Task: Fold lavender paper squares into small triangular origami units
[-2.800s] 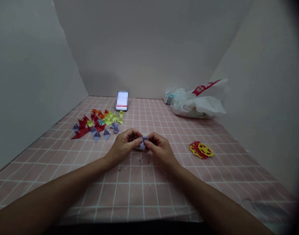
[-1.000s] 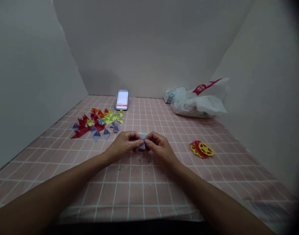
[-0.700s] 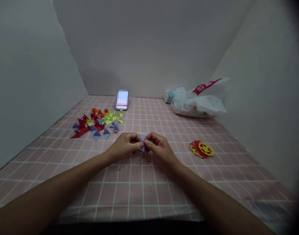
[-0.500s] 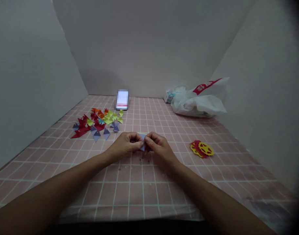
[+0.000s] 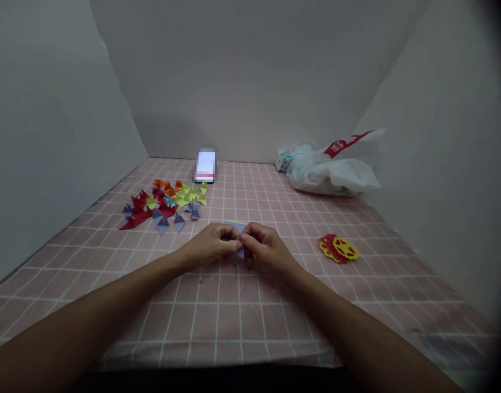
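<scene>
Left hand (image 5: 213, 243): its fingers (image 5: 234, 246) are closed and pinch the paper (image 5: 237, 227) with the thumb on top.
Right hand (image 5: 269, 248): it also pinches the paper, thumb just beside the left thumb; the lower fingers are partly hidden.
Paper: purple and small, it is between the two hands, a part showing beyond the fingers and a tip on the near side. Whether it touches the bench (image 5: 217, 327), one cannot tell.
Yellow edge (image 5: 245, 222): a thin line just behind the paper; whether it is a second sheet is not clear.
Handling: the paper is probably very light, thin, flexible, able to keep a crease but easy to tear or wrinkle. It should not be very slippery.
Hold: best at the edges and along the folds, with thumb and first finger, pressing softly.
Folded pieces (image 5: 166, 210): many colours, beyond the left fingers and to their left.
Gears (image 5: 339, 249): flat, red and yellow, well to the right of the right fingers.
Phone (image 5: 205, 165): upright, far beyond the left fingers.
Bag (image 5: 332, 177): white, far beyond the right fingers.
</scene>
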Demonstrator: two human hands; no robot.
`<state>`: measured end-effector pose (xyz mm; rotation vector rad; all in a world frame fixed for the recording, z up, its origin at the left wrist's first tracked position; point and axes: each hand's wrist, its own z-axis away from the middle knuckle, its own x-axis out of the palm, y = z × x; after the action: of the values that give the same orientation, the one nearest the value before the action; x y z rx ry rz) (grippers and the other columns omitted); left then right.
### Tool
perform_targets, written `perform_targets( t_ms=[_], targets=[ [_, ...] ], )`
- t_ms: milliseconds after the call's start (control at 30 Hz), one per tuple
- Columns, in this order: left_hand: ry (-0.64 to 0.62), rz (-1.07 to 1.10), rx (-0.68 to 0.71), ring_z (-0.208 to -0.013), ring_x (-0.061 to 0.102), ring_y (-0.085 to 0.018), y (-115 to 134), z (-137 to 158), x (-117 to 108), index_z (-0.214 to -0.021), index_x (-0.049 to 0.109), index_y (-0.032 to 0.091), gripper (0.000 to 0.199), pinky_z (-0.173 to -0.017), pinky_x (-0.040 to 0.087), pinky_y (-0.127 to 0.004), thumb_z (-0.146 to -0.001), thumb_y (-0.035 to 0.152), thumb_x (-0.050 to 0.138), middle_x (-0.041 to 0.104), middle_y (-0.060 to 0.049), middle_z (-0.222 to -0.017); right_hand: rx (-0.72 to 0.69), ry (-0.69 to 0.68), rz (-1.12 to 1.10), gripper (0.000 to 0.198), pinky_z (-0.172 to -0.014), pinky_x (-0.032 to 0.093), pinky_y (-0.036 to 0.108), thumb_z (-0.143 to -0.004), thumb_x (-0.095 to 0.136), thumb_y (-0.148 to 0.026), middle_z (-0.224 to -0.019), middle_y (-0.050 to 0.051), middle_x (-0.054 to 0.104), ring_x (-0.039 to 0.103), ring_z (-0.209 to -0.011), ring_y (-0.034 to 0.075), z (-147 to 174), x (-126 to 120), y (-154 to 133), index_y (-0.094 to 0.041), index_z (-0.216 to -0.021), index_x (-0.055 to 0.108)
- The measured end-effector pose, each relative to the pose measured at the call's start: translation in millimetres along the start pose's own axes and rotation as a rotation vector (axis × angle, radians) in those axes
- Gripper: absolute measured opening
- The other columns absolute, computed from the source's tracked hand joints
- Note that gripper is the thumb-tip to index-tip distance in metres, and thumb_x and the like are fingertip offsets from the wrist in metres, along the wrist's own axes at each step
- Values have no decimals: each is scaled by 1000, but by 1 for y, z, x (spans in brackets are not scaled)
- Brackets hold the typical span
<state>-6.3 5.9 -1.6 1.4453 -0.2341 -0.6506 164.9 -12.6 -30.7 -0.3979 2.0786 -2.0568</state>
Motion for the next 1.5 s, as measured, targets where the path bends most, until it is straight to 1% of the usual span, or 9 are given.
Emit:
perform_targets(
  t_ms=[167,300,467,667,867,1067,1233,1300,1500],
  targets=[
    [-51,175,-6,-60,56,-11,0,0,2,-72,61,16,18,-61,43,-25,-77,33,64,64,-1,-70,-14,58,-35,29,-40,39,22,-89,60,-43,-51,-7,51,47,-39,10,2,2,-6,-22,-72,52],
    [-51,152,1,-58,54,-10,5,2,2,-70,61,16,18,-61,43,-25,-77,32,64,63,0,-69,0,12,-48,37,-42,40,24,-91,56,-53,-55,-5,52,49,-43,11,2,-1,-6,-21,-72,52],
    [-28,46,-57,-54,50,-10,6,1,2,-68,60,16,12,-56,37,-23,-75,26,61,56,3,-59,-89,8,207,40,-44,31,22,-89,61,-50,-53,-4,47,41,-47,10,0,-5,-9,-21,-64,48],
    [-72,55,-35,-54,49,-11,7,2,1,-66,58,18,20,-56,37,-24,-78,33,61,55,3,-57,-210,87,374,38,-48,30,25,-90,57,-42,-54,-2,48,41,-52,12,2,-4,-14,-21,-59,48],
    [-96,61,47,-55,49,-11,9,3,-2,-64,57,18,25,-58,38,-25,-80,36,61,55,2,-58,-87,103,134,44,-41,33,24,-94,52,-52,-49,-4,45,40,-41,11,3,-2,-9,-22,-62,47],
    [-108,24,15,-52,44,-10,6,3,0,-64,55,18,22,-55,33,-24,-81,31,59,51,4,-57,-137,13,219,42,-43,30,23,-90,59,-51,-50,-4,47,41,-46,10,0,-6,-11,-21,-61,50],
    [-110,43,33,-53,46,-10,7,3,0,-66,58,17,23,-55,33,-25,-82,33,61,54,3,-58,-96,63,172,43,-39,28,23,-91,58,-51,-47,-6,44,38,-40,9,4,-2,-11,-21,-60,48],
    [-86,76,55,-54,48,-10,6,3,0,-67,60,16,23,-57,36,-25,-81,34,62,56,2,-59,-16,63,0,42,-37,33,23,-93,53,-53,-45,-8,42,37,-35,9,4,-2,-10,-22,-65,49],
    [70,211,72,-56,52,-9,1,1,2,-74,63,14,24,-59,39,-23,-79,37,68,62,1,-69,-43,0,-186,30,-38,44,21,-85,68,-47,-55,-7,56,50,-39,9,-3,-5,-4,-21,-81,53]
  ],
)
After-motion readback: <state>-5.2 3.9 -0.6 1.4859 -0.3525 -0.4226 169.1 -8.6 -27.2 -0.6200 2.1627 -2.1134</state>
